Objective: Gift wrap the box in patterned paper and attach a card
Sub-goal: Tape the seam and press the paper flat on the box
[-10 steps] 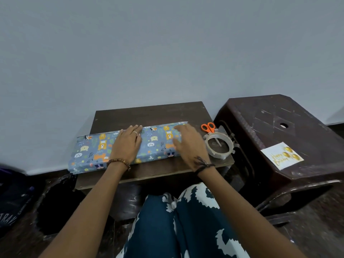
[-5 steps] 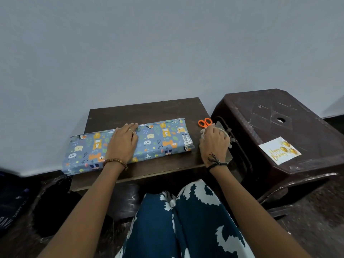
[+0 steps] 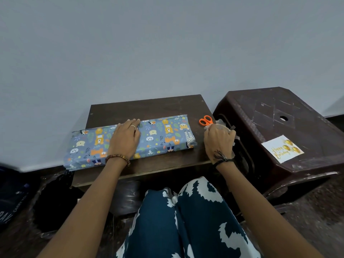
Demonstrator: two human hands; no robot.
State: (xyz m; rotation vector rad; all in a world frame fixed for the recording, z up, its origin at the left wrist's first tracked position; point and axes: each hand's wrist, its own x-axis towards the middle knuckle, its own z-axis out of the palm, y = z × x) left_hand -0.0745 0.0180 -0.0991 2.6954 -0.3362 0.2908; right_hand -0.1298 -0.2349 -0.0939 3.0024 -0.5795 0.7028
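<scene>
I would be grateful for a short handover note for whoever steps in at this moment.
Left hand: flat on the wrapped box, pinning the paper.
Right hand: over the tape roll by the orange scissors; grip unclear.
Card: on the plastic stool, unattached.
Done: paper folded around the box.
Left: tape the paper, close the ends, attach the card.

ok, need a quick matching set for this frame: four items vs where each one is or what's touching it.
Items:
1. wrapped box
2. scissors
3. tape roll
4. birthday card

Places:
A. on the plastic stool
B. under the right hand
C. pressed flat by the left hand
D. on the small table, beyond the right hand

Pairs: 1-C, 2-D, 3-B, 4-A
</scene>
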